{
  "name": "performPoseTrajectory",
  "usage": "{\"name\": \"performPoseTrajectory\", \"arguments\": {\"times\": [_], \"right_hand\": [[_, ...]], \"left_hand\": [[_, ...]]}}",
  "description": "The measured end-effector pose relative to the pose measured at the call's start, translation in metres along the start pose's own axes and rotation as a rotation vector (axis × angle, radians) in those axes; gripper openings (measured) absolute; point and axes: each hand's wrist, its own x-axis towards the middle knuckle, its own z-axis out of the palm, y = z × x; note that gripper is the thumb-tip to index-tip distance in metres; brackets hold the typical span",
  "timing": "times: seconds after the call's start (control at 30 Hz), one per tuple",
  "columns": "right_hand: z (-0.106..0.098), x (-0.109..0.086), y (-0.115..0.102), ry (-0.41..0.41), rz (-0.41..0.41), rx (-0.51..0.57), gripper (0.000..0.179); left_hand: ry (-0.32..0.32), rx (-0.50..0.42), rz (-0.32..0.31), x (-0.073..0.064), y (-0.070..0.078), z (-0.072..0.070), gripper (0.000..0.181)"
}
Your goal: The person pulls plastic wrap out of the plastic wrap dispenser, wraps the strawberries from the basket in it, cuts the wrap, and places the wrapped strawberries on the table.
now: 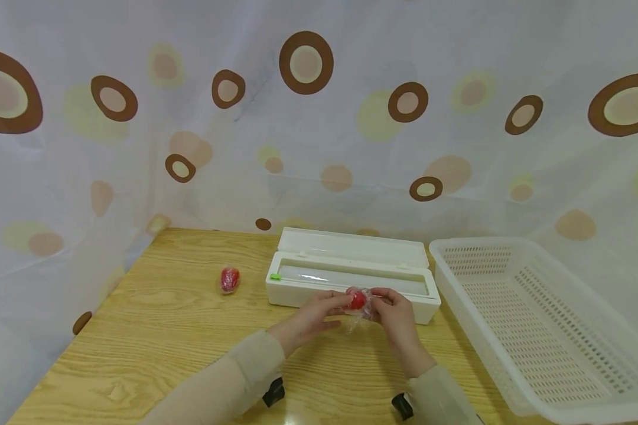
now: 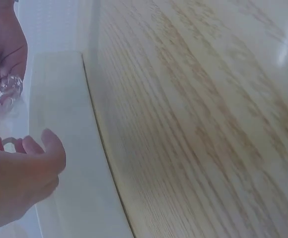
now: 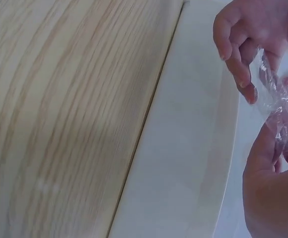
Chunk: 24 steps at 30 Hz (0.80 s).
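Note:
Both hands meet in front of a white cling film box (image 1: 292, 297), around a small round red item (image 1: 357, 300) wrapped in clear film. My left hand (image 1: 311, 317) holds the red item from the left between thumb and fingers. From the right, my right hand (image 1: 397, 321) pinches the gathered cling film (image 3: 282, 111), which bunches up crinkled beside the item. A loose end of film hangs below. Fingers partly hide the item, and its exact kind cannot be told. Another red item (image 1: 230, 279), snugly wrapped in film, lies on the table's left side.
The box's lid (image 1: 351, 245) stands raised at the back, with a film roll (image 1: 319, 275) inside and a green slider (image 1: 275, 277) at its left end. A large white perforated basket (image 1: 489, 348) takes up the right side. A patterned curtain (image 1: 319, 136) hangs behind the wooden table (image 1: 138, 330).

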Motion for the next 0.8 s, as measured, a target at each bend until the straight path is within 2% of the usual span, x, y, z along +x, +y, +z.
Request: {"name": "performPoseTrajectory", "arguments": {"times": [0.17, 0.27, 0.43, 0.57, 0.7, 0.8], "right_hand": [[0.003, -0.003, -0.003, -0.038, 0.009, 0.114, 0.035], [0.007, -0.006, -0.006, -0.066, -0.013, 0.11, 0.039], [0.016, -0.008, -0.008, -0.086, -0.085, 0.07, 0.034], [0.023, -0.011, -0.007, -0.121, -0.128, 0.117, 0.028], [0.026, -0.016, -0.006, -0.116, -0.144, 0.072, 0.033], [0.028, -0.019, -0.005, -0.107, -0.136, 0.033, 0.04]], "left_hand": [[0.09, 0.018, 0.011, -0.001, -0.001, 0.004, 0.036], [0.118, 0.029, 0.021, -0.001, -0.002, 0.005, 0.034], [0.07, 0.02, 0.065, 0.0, -0.005, 0.008, 0.028], [0.036, -0.084, 0.091, 0.001, -0.006, 0.012, 0.021], [0.02, -0.17, 0.101, 0.002, -0.005, 0.014, 0.02], [0.013, -0.206, 0.094, 0.003, -0.005, 0.015, 0.027]]}}
